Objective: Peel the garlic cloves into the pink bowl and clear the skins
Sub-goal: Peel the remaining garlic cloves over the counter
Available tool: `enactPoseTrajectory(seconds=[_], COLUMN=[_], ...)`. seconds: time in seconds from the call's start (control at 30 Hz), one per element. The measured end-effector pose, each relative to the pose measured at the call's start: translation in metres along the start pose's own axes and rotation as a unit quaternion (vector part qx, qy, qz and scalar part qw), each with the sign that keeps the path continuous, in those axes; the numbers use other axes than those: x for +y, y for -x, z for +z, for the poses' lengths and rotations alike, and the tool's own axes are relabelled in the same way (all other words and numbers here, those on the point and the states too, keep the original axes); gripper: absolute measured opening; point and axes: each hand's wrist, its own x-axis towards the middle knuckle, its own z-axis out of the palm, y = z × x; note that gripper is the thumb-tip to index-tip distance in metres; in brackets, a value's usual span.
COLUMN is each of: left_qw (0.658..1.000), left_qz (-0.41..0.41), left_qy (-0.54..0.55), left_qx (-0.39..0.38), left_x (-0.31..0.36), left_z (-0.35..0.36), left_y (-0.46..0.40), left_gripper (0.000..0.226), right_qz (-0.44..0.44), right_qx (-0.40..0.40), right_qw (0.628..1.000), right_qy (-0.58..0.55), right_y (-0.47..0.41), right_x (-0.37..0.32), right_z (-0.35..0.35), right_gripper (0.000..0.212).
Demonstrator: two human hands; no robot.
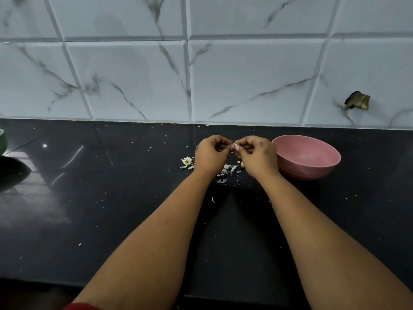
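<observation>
Red fabric, a sliver of sleeve (78, 306), shows at the bottom edge where the left forearm enters; both bare forearms reach forward over the black counter (111, 220). Below the grip, nearer the person, papery garlic skins (225, 172) lie scattered on the counter between the wrists, with smaller flecks spread around them. Both hands meet above that litter: the left hand (210, 154) and the right hand (257, 155) have their fingers curled, and the fingertips of each pinch one pale garlic clove (235, 147) held between them, off the counter. Just left of the grip, beside the left hand, lies a dried garlic root end (186, 161). Just right of the grip, close against the right hand, the pink bowl (312, 166) stands upright; its visible inside looks bare. Beyond everything rises a wall of white marbled tiles (134, 86).
</observation>
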Motion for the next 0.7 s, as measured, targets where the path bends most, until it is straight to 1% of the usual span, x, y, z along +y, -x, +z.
enactPoseTrajectory(seconds=[0.07, 0.17, 0.23, 0.3, 0.4, 0.43, 0.5, 0.53, 0.57, 0.6, 0.63, 0.7], left_qw=[0.996, 0.986, 0.986, 0.994, 0.998, 0.996, 0.985, 0.982, 0.982, 0.985, 0.988, 0.993], left_qz=[-0.037, -0.060, -0.063, -0.046, 0.004, 0.012, 0.028, 0.034, 0.035, 0.028, 0.014, -0.023], left_qy=[0.083, 0.151, 0.152, 0.088, -0.046, -0.077, -0.152, -0.174, -0.177, -0.167, -0.150, -0.119], left_qx=[-0.013, -0.031, -0.038, -0.037, -0.042, -0.053, -0.071, -0.069, -0.057, -0.039, -0.019, 0.011], left_x=[0.001, 0.001, 0.000, -0.002, -0.001, -0.001, 0.001, 0.002, 0.002, 0.001, -0.001, -0.006], left_z=[-0.001, 0.000, 0.002, 0.003, 0.000, -0.002, -0.006, -0.010, -0.013, -0.016, -0.019, -0.021], left_y=[0.000, 0.001, 0.001, 0.000, 0.000, 0.000, -0.001, -0.001, -0.003, -0.005, -0.008, -0.011], left_gripper=[0.006, 0.008, 0.008, 0.006, 0.004, 0.010, 0.025, 0.027, 0.024, 0.018, 0.013, 0.010], right_qz=[0.036, 0.072, 0.087, 0.094, 0.086, 0.076, 0.023, -0.024, -0.077, -0.122, -0.151, -0.160], right_qx=[0.003, 0.008, 0.009, 0.003, -0.008, -0.008, 0.006, 0.014, 0.024, 0.036, 0.043, 0.032], right_qw=[0.996, 0.984, 0.978, 0.977, 0.984, 0.988, 0.999, 0.999, 0.993, 0.984, 0.977, 0.974], right_qy=[-0.076, -0.160, -0.191, -0.192, -0.154, -0.134, -0.044, 0.024, 0.087, 0.127, 0.144, 0.155], right_y=[0.000, 0.001, 0.002, 0.003, 0.001, 0.000, -0.002, -0.002, -0.002, -0.002, -0.002, -0.001], right_x=[-0.001, -0.004, -0.005, -0.004, -0.001, 0.000, 0.002, 0.001, 0.000, -0.002, -0.004, -0.006], right_z=[0.002, 0.005, 0.006, 0.007, 0.005, 0.004, 0.001, 0.000, -0.002, -0.002, -0.003, -0.005], right_gripper=[0.015, 0.011, 0.009, 0.011, 0.016, 0.016, 0.009, 0.005, 0.005, 0.005, 0.006, 0.009])
